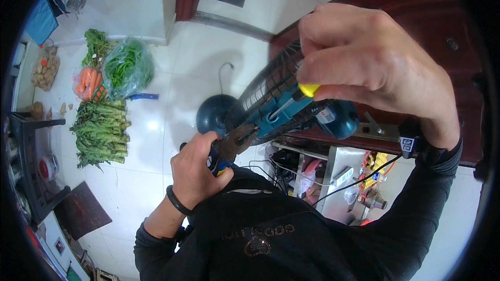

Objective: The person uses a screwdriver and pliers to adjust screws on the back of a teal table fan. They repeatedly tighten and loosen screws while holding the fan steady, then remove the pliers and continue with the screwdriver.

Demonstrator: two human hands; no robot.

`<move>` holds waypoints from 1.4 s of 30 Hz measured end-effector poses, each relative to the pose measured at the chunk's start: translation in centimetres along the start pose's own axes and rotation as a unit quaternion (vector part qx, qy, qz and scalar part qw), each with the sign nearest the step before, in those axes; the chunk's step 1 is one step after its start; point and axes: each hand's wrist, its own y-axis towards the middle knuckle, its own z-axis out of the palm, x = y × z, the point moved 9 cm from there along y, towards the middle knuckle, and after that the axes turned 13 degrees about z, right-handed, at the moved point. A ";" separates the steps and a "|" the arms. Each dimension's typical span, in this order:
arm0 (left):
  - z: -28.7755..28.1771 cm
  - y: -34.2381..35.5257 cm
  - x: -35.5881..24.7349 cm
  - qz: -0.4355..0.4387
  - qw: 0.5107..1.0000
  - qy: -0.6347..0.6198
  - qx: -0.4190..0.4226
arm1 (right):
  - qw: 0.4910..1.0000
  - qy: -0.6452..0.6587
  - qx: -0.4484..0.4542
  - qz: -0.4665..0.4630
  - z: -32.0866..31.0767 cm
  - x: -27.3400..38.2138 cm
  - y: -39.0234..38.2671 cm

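Left hand (pixel 195 169) clamps pliers (pixel 232 148) under the electric fan (pixel 284 106) held chest-high; right hand (pixel 372 67) pinches a yellow-handled screwdriver (pixel 299 96) at it; wire grille looks flimsy, I'd grab the motor housing.

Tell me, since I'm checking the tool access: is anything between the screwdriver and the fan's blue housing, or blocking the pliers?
Nothing visible does. The right hand holds the yellow-handled screwdriver with its shaft already down on the blue fan housing, beside the wire grille. The left hand holds the pliers, whose jaws already reach the housing's edge.
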 end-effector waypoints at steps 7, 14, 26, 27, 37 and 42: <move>-0.2 0.0 -0.1 0.014 1.000 0.000 -0.005 | 0.995 0.003 0.018 0.095 0.9 -1.4 0.2; 1.1 -0.3 0.8 -0.032 0.998 -0.028 0.053 | 0.992 -0.051 -0.101 -0.058 0.1 1.6 -1.0; 0.3 0.6 -0.4 0.029 0.998 -0.054 -0.015 | 0.944 0.240 0.079 0.211 0.5 -2.5 -0.7; 0.3 0.7 -0.6 0.032 0.998 -0.051 -0.021 | 0.952 0.174 0.067 0.242 -0.1 -3.0 -0.6; -0.2 1.0 -1.5 0.047 0.998 -0.031 -0.041 | 0.942 -0.060 0.104 0.313 0.0 -3.7 -1.6; 0.2 0.5 -1.4 0.034 0.998 -0.032 -0.038 | 0.951 0.088 0.132 0.266 1.5 -4.8 -1.9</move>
